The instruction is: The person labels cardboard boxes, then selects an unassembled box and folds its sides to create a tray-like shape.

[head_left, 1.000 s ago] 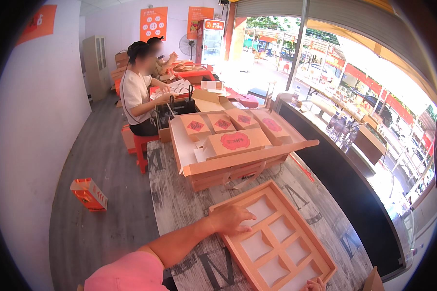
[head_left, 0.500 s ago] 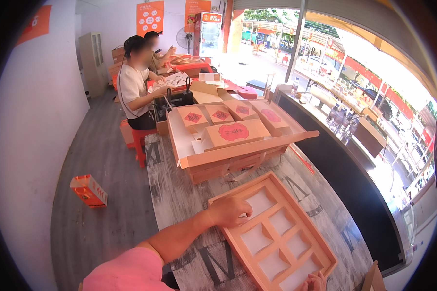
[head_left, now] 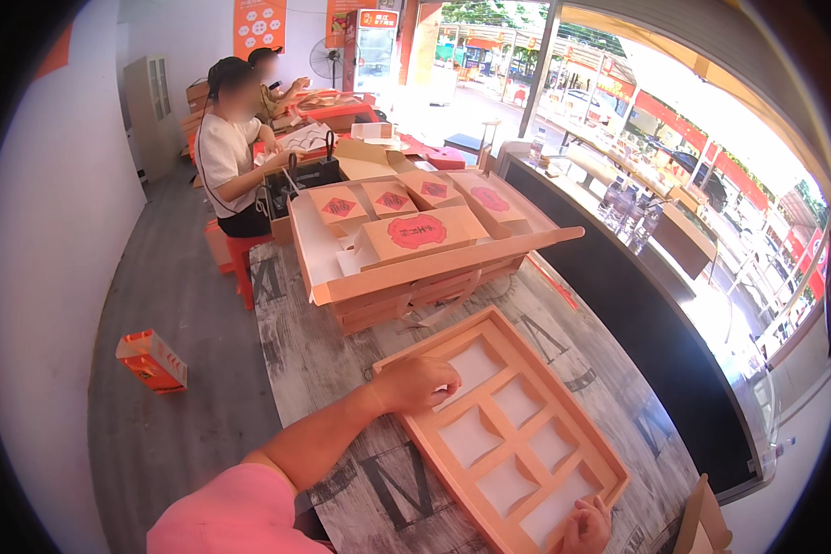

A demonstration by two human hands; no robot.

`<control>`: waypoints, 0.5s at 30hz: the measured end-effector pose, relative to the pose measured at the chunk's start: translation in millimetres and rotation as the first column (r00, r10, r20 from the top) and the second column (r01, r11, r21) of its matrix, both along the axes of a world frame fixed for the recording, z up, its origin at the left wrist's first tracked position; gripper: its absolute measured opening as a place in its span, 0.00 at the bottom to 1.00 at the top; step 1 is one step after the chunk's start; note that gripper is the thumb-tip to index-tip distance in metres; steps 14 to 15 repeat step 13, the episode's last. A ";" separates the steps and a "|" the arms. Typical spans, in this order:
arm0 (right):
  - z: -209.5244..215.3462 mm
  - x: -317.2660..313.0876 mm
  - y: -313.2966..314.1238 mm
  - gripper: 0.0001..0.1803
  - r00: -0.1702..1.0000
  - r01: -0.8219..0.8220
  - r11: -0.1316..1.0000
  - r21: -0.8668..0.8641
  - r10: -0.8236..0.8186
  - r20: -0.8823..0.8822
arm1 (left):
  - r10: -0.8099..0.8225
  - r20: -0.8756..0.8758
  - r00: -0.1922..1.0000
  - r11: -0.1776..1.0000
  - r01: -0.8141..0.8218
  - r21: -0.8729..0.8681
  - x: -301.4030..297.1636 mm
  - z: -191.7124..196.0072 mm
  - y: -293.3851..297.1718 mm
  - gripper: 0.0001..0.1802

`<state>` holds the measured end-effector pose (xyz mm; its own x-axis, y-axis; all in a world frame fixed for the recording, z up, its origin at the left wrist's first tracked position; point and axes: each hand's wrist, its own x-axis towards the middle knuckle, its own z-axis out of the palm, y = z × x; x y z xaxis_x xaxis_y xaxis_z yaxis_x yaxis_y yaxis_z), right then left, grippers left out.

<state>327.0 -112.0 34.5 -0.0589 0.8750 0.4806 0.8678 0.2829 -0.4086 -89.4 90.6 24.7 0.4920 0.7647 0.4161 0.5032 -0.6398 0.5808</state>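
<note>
A shallow brown cardboard box (head_left: 434, 451) lies at a slant on the table before me. Inside it sits a cardboard divider insert (head_left: 482, 402) with several cut-out compartments, through which a white bottom shows. My left hand (head_left: 420, 383) is at the box's left side, its fingers curled closed over the insert beside the large far compartment. At the near right corner, my right hand (head_left: 586, 528) has bent fingers on the insert's edge; part of it hides the corner below.
A large open carton (head_left: 434, 277) holding brown boxes with red labels stands beyond. Two people (head_left: 231, 157) sit at red tables at the far left. An orange-and-white bag (head_left: 152, 362) is on the floor at left. A cardboard piece (head_left: 704, 522) stands at the near right.
The whole view has shifted, so the scene sits a little further left. My right hand has come further up into view at the near corner. My left hand keeps its place on the insert.
</note>
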 end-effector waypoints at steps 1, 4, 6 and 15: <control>-0.5 0.2 -0.8 0.11 1.000 -0.006 1.000 -0.013 0.006 0.001 | -0.006 0.003 1.000 1.000 0.006 0.017 0.4 0.4 0.6 0.05; 1.3 -3.2 -1.4 0.11 0.999 0.009 0.999 -0.036 -0.010 -0.031 | -0.030 0.025 0.999 0.997 0.028 0.068 1.8 1.0 2.0 0.05; -2.1 -4.6 -1.2 0.11 1.000 0.023 0.999 0.040 -0.023 0.011 | -0.053 0.054 0.997 0.994 0.048 0.102 1.9 2.7 1.7 0.05; -0.3 -4.1 -3.3 0.13 0.997 0.061 0.998 0.026 -0.062 0.042 | -0.074 0.055 0.996 0.972 0.060 0.227 1.8 12.9 -6.0 0.09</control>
